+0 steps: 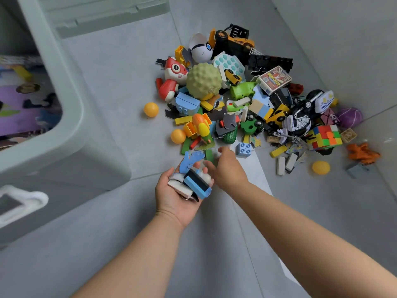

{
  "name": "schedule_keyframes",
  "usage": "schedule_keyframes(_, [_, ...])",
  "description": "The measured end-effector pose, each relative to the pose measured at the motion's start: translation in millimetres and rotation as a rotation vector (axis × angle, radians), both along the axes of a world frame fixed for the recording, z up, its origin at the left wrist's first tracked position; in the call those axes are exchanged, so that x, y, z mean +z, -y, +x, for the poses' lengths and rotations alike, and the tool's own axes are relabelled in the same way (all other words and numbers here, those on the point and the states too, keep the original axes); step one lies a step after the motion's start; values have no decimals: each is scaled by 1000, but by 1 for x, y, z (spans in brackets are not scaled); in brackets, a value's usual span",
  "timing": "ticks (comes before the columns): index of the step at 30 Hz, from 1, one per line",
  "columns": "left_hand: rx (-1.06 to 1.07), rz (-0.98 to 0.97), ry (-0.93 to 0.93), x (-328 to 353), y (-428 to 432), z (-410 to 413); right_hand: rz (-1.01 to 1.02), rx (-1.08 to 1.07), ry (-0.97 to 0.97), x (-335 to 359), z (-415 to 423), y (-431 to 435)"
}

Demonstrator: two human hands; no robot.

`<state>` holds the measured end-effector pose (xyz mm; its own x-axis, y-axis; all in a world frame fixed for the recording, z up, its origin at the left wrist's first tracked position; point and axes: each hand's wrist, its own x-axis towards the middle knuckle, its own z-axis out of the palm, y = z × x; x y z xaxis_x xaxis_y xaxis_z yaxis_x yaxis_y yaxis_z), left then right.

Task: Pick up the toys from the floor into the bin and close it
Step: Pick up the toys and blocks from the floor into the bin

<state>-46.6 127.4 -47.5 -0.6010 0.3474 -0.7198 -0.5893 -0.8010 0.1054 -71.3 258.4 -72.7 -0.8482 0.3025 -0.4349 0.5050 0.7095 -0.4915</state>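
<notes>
**Gathering loose toys by the handful**

The left hand (180,194), palm up, cups small blocks (196,183) in curled fingers. The right hand (228,168) hovers just beside them, its grip too blurred to tell. The toy pile (236,100) lies on the floor (118,82), right of the open bin (73,100). The pieces look light, stiff and smooth: scoop the loose ones, and take the knobbly ball (204,81) across its girth.
</notes>
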Motion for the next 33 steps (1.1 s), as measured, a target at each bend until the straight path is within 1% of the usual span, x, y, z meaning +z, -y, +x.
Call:
schedule_keyframes(1, [10,-2,-6,-1,2,0,55,63,16,-7,-6,0])
schedule_keyframes(3, [20,-3,-10,-2,8,0,140,127,-26,-16,-12,1])
schedule_keyframes(5, [31,-1,-4,-2,11,-2,118,32,-36,-16,-11,-2])
schedule_keyframes(7, [45,-9,1,-2,12,-5,-16,-161,-71,-5,-2,-7])
schedule_keyframes(8, [48,-17,2,0,12,-7,-106,-236,-149,3,7,-8])
schedule_keyframes(9, [48,-17,2,2,10,-8,-191,-271,-265,15,16,-4])
schedule_keyframes(11, [10,-18,-26,10,3,-11,-300,-198,-467,46,34,16])
schedule_keyframes(13, [-61,-28,-84,29,-9,-13,-328,-65,-617,67,45,36])
schedule_keyframes(15, [-71,-24,-181,59,-22,-19,-284,16,-733,85,43,45])
schedule_keyframes(17, [-58,-26,-331,98,-29,-27,-282,37,-842,114,32,46])
schedule_keyframes(20, [-36,-101,-538,163,-27,-43,-407,75,-1010,175,14,52])
schedule_keyframes(22, [-16,-208,-642,199,-12,-58,-520,111,-1083,213,2,66])
schedule_keyframes(23, [6,-294,-681,212,3,-68,-586,131,-1096,228,-8,81])
schedule_keyframes(25, [28,-402,-686,229,32,-80,-717,144,-1035,242,-24,109])
schedule_keyframes(26, [66,-466,-665,232,57,-87,-799,170,-961,248,-34,132])
schedule_keyframes(29, [213,-655,-464,221,138,-84,-924,297,-568,246,-47,206])
schedule_keyframes(30, [219,-727,-403,214,163,-79,-958,321,-427,241,-47,227])
schedule_keyframes(32, [160,-871,-345,200,202,-69,-1028,298,-185,232,-47,255])
schedule_keyframes(33, [95,-975,-379,195,215,-64,-1038,277,-123,229,-45,259])
